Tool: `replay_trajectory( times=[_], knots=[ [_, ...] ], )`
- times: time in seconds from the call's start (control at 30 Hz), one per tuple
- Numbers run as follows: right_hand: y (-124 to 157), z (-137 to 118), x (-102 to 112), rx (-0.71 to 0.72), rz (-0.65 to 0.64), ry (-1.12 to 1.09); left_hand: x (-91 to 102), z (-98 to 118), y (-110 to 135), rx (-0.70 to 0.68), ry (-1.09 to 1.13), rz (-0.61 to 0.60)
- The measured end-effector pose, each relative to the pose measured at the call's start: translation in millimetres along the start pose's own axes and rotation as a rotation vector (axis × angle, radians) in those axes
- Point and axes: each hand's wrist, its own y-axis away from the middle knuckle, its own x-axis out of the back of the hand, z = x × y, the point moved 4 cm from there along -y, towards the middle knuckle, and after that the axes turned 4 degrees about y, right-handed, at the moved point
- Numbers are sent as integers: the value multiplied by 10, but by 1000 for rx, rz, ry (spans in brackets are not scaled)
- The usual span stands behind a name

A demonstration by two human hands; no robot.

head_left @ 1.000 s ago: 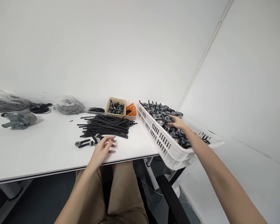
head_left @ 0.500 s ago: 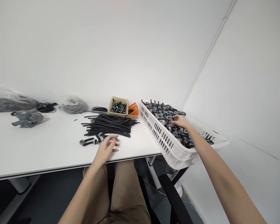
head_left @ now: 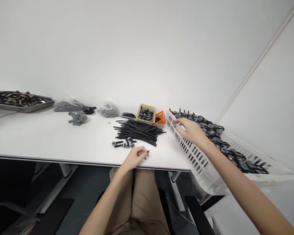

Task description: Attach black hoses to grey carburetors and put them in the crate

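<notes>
My left hand (head_left: 136,157) rests at the front edge of the white table, its fingers curled in and nothing showing in them. Just beyond it lie several small grey round fittings with black tube stems (head_left: 124,143). Behind those is a pile of black rubber tubes (head_left: 137,130). My right hand (head_left: 191,131) is over the left rim of a white slatted basket (head_left: 194,158), thumb and fingers apart, with no part visible between them. Grey metal parts with black tubes (head_left: 217,140) fill much of the basket; my right hand and forearm hide some of them.
At the back are a cream bin (head_left: 146,114) of fittings, an orange basket (head_left: 160,117) and clear bags of grey parts (head_left: 109,109). A grey metal casting (head_left: 77,118) stands left of the pile. Far left is a metal tray (head_left: 22,101) of mixed pieces. Chair armrests flank my legs.
The view has swung left, bringing the metal tray into sight. My right hand has come from among the basket's parts to its left rim. My left fingers have curled in more.
</notes>
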Motion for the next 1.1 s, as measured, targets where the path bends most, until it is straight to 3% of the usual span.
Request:
replay_trajectory(
  times=[0.1, 0.2, 0.37, 0.43, 0.5, 0.57, 0.67, 0.77, 0.87, 0.97, 1.1],
  knots=[
    [33, -803, -415, 233, -159, -101, -15, 40, 44, -19, -2, -91],
    [15, -1233, -917, 294, -275, -206, -53, 84, 146, 0, 139, -187],
    [-161, -1421, -1636, 222, -332, -326, -117, 197, 422, 71, 246, -392],
    [-181, -1424, -1840, 165, -361, -336, -40, 241, 490, 70, 211, -382],
    [-151, -1402, -1970, 103, -343, -363, 129, 266, 508, 61, 195, -288],
    [-78, -1360, -2035, 57, -302, -406, 390, 266, 492, 56, 170, -136],
    [83, -1256, -2038, 9, -236, -457, 955, 235, 431, 63, -18, 142],
    [307, -1108, -1957, -29, -154, -515, 1667, 185, 336, 114, -341, 362],
    [627, -903, -1829, -80, -36, -573, 2449, 106, 271, 314, -713, 668],
    [1018, -661, -1690, -157, 23, -641, 3014, 45, 210, 404, -839, 808],
    [1477, -422, -1430, -195, 6, -641, 3418, 3, 174, 504, -996, 873]
  ],
)
